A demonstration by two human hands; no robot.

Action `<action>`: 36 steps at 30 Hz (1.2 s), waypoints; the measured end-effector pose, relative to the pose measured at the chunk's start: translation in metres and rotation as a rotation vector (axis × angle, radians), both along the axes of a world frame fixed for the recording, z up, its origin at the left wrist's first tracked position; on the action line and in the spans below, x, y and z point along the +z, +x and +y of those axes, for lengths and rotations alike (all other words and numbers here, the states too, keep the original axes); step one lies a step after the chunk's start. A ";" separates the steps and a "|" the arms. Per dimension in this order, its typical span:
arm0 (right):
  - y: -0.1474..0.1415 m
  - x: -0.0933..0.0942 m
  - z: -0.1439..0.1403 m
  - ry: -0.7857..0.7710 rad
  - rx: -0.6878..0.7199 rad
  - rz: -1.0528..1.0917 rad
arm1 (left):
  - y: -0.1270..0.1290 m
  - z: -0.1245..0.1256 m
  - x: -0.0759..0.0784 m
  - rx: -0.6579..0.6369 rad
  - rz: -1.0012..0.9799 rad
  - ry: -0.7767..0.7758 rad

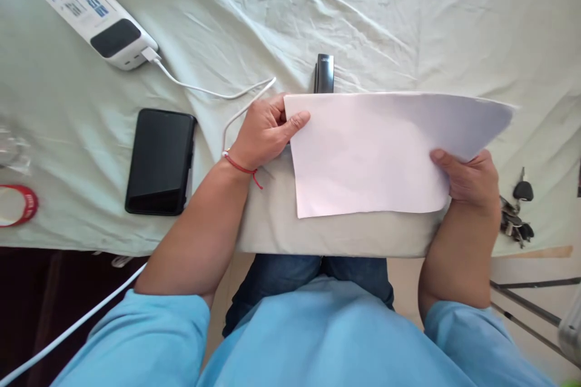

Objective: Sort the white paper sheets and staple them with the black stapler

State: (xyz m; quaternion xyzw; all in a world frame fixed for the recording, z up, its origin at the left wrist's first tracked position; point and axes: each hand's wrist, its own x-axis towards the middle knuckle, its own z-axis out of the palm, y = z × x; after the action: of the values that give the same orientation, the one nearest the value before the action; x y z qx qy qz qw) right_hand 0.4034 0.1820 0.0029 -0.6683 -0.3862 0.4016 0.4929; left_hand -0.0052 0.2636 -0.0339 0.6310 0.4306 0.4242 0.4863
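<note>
— Nearest the lens, along the bottom of the frame, is the person's light blue shirt (336, 338), with dark jeans (313, 278) just above it. What do the hands have?

— A white sheet of paper (381, 151), at centre right of the frame, held over the near edge of the table (91, 230) with its pale green cloth. It looks folded, the crease nearest the person, though I cannot be sure.

— How would it handle?

— Very light and limp, I judge. The upper right corner curls and floats unsupported. It creases easily, so the edges are the place to hold it, one each side, as here.

— And the hands?

— The left hand (265, 133), a red thread at the wrist, pinches the sheet's upper left corner, thumb on top, fingers curled behind. The right hand (469, 178) grips the right edge, thumb lying on the paper, fingers hidden beneath. Both forearms angle in from the lower corners.

— Anything close by?

— A black phone (161, 160) at left, a white charger (93, 12) at upper left with its cable (213, 94), a small dark device (324, 72) just above the sheet, keys (517, 214) at right.
</note>
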 end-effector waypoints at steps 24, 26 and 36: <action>0.017 0.020 -0.003 -0.398 0.043 -0.085 | -0.001 0.001 0.016 -0.136 0.330 -0.024; 0.016 0.017 0.000 -0.313 0.046 -0.073 | -0.001 0.001 0.015 -0.138 0.324 -0.015; 0.004 0.009 0.010 -0.154 0.013 -0.132 | 0.000 0.001 0.013 -0.129 0.279 -0.020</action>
State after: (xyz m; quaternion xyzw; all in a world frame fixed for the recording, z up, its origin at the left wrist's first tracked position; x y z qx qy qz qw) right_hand 0.4071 0.1923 0.0115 -0.7267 -0.3900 0.3886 0.4108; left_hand -0.0050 0.2649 -0.0211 0.7053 0.4566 0.2960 0.4543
